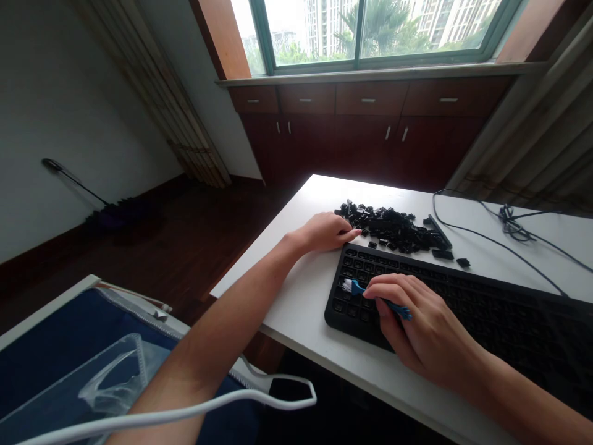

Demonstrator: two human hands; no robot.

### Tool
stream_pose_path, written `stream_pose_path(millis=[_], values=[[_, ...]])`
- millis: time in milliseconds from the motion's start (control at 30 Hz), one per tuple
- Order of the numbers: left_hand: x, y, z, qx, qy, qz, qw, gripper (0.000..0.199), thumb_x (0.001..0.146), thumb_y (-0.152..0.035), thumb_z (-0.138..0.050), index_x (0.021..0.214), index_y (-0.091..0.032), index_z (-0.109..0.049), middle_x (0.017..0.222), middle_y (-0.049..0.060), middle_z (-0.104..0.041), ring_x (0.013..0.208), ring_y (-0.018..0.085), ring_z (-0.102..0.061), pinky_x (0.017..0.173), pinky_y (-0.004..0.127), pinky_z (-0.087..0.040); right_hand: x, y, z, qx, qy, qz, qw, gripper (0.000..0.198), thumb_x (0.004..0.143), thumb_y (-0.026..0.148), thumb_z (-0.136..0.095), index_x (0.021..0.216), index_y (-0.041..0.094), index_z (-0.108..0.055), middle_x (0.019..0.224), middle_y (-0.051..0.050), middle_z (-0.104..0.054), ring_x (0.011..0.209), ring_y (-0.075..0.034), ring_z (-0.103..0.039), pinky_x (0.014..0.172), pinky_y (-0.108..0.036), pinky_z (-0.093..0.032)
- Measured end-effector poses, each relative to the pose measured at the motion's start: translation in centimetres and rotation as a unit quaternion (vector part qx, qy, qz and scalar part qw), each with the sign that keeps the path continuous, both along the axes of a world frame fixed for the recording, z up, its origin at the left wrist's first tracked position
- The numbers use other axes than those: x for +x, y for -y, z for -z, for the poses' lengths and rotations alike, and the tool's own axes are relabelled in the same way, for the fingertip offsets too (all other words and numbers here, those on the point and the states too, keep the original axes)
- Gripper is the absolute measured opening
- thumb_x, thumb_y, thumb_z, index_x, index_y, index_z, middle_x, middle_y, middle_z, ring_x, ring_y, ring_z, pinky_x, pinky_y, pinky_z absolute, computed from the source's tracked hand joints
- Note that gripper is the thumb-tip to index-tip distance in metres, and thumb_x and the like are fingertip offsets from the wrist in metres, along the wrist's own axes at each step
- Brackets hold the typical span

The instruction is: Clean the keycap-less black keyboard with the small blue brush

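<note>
Blue is catching our eye first: we're seeing the right hand [424, 318] pinching a small blue-handled brush with white bristles [356, 288], thumb and fingertips pressing together around its handle. That brush is sitting over the left end of a long black rectangular keyboard [482, 309], its bristles pointing leftward among square sockets that are showing bare of their caps; whether they're touching, we're not managing to tell. Over on the other side, the left hand [327, 230] is resting on the white flat-topped table [301, 296], just beyond the keyboard's far left corner, its fingers curling at the near edge of a heap of loose black keycaps [393, 230]. Is it gripping anything? We're looking, and we cannot tell. To the right of the heap, a long black bar-shaped keycap [440, 232] is lying at a slant, and a loose black cable tied in a bundle [513, 228] is trailing across the table. Down at lower left, we're spotting a crumpled clear plastic bag [111, 383] lying on dark blue fabric [46, 337], and beyond the table dark red-brown cabinets [370, 145] are standing under the window [319, 34].
</note>
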State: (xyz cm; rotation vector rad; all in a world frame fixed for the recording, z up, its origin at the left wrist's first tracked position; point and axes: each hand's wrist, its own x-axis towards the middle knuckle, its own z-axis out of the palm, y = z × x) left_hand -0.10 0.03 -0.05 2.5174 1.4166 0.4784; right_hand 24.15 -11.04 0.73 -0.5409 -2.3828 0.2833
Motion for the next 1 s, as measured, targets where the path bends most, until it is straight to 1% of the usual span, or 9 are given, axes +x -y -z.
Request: stream_pose_path(millis=[100, 300, 433, 533, 633, 767, 867, 1000], values=[[0.01, 0.00, 0.04, 0.001, 0.002, 0.003, 1.000, 0.058, 0.096, -0.054, -0.041, 0.054, -0.015, -0.047, 0.052, 0.000, -0.051, 0.048, 0.007, -0.030, 0.056, 0.028, -0.020, -0.03, 0.03, 0.03, 0.017, -0.001, 0.001, 1.000, 0.025, 0.090, 0.004, -0.052, 0.113, 0.013, -0.054, 0.106, -0.010, -0.064, 0.095, -0.019, -0.059, 0.082, -0.037, -0.050], [-0.02, -0.05, 0.03, 0.002, 0.003, 0.003, 1.000, 0.059, 0.096, -0.054, -0.041, 0.054, -0.014, -0.048, 0.053, 0.001, -0.052, 0.048, 0.007, -0.030, 0.056, 0.028, -0.021, 0.04, 0.07, 0.08, 0.019, -0.006, 0.003, 1.000, 0.029, 0.089, 0.004, -0.054, 0.116, 0.012, -0.056, 0.110, -0.012, -0.064, 0.097, -0.020, -0.059, 0.082, -0.038, -0.052], [-0.04, -0.08, 0.05, 0.002, 0.004, 0.005, 1.000, 0.059, 0.096, -0.055, -0.040, 0.054, -0.015, -0.050, 0.054, 0.001, -0.052, 0.048, 0.007, -0.030, 0.057, 0.028, -0.021, 0.05, -0.11, -0.01, 0.025, -0.031, -0.015, 0.999, 0.034, 0.089, 0.002, -0.057, 0.122, 0.011, -0.055, 0.113, -0.012, -0.066, 0.099, -0.019, -0.061, 0.086, -0.036, -0.052], [-0.04, -0.08, 0.07, 0.000, 0.001, 0.004, 1.000, 0.059, 0.096, -0.055, -0.040, 0.054, -0.015, -0.048, 0.053, 0.000, -0.050, 0.048, 0.007, -0.029, 0.057, 0.028, -0.021, 0.12, -0.22, -0.12, 0.016, -0.060, -0.028, 0.998, 0.036, 0.089, 0.000, -0.057, 0.124, 0.011, -0.054, 0.113, -0.011, -0.068, 0.103, -0.017, -0.063, 0.089, -0.033, -0.053], [-0.05, -0.09, 0.06, 0.000, 0.000, 0.002, 1.000, 0.058, 0.096, -0.054, -0.041, 0.054, -0.015, -0.048, 0.053, 0.000, -0.050, 0.048, 0.007, -0.029, 0.056, 0.028, -0.021, 0.35, -0.21, -0.17, 0.002, -0.079, -0.051, 0.996, 0.037, 0.090, -0.001, -0.058, 0.124, 0.012, -0.055, 0.118, -0.010, -0.069, 0.106, -0.014, -0.064, 0.090, -0.030, -0.053], [-0.03, -0.08, 0.02, 0.001, -0.002, 0.003, 1.000, 0.058, 0.096, -0.054, -0.040, 0.055, -0.015, -0.048, 0.052, -0.001, -0.049, 0.048, 0.007, -0.028, 0.056, 0.028, -0.021, 0.59, -0.23, -0.08, 0.002, -0.067, -0.069, 0.995, 0.038, 0.089, 0.000, -0.060, 0.124, 0.013, -0.057, 0.124, -0.008, -0.070, 0.100, -0.014, -0.065, 0.086, -0.030, -0.053], [0.00, -0.02, -0.05, -0.001, -0.003, 0.000, 1.000, 0.057, 0.096, -0.053, -0.041, 0.055, -0.014, -0.047, 0.053, -0.001, -0.049, 0.048, 0.007, -0.028, 0.056, 0.028, -0.021, 0.54, -0.38, 0.05, 0.003, -0.048, -0.065, 0.997, 0.035, 0.090, 0.002, -0.061, 0.122, 0.014, -0.059, 0.123, -0.007, -0.071, 0.094, -0.014, -0.064, 0.083, -0.031, -0.052], [0.05, 0.04, -0.15, -0.007, 0.001, 0.002, 1.000, 0.057, 0.096, -0.053, -0.041, 0.055, -0.014, -0.047, 0.053, 0.000, -0.050, 0.048, 0.007, -0.028, 0.057, 0.028, -0.021, 0.52, -0.53, 0.14, -0.003, -0.036, -0.057, 0.998, 0.033, 0.091, 0.004, -0.060, 0.122, 0.016, -0.059, 0.120, -0.006, -0.072, 0.094, -0.015, -0.065, 0.083, -0.033, -0.052]])
